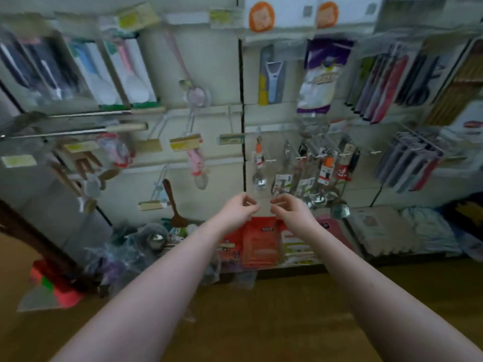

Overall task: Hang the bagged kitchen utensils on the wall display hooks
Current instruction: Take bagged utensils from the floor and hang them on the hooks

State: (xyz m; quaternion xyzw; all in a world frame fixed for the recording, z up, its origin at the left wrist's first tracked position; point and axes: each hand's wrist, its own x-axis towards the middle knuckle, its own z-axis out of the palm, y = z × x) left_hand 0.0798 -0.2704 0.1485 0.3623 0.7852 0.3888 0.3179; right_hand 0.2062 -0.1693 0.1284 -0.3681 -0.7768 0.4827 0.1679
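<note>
**Item 1. Forearms, pair.** Left forearm (156, 283) and right forearm (379, 283), bare, are reaching in from 7 and 5 o'clock over a brown wood-grain floor (261, 322).

**Item 2. Hands.** Left hand (239, 209) and right hand (290, 210) are hovering near each other at frame centre, facing one another. The fingers (248, 202) of both are curling inward with tips drawn close to the thumbs. A pale, filmy patch is showing between them. The blur makes it impossible to tell whether it is a bag edge they are pinching.

**Item 3. Red packet (258, 241).** Flat, rectangular and glossy, it is sitting just below the hands at 6 o'clock. Whether it is hanging from them or leaning on the low shelf is unclear.

**Item 4. Bagged kitchen utensils.**
- One row (317, 178) is hanging from white wire wall display hooks (271, 160) at 1 o'clock of the hands. These are clear sleeves with printed cards and rounded polished-steel ladle bowls.
- A loose heap (154, 241) of crinkled clear bags is lying at 8 o'clock, with a shiny steel dome showing.

**Item 5. Other stock.**
- A dark wooden spoon (172, 202) is hanging at 9 o'clock.
- A pink-handled mesh strainer (197, 95) is hanging at 11 o'clock on the white panel wall (217, 61).
- Soft folded cloth packs (386, 231) are lying at 3 o'clock.
</note>
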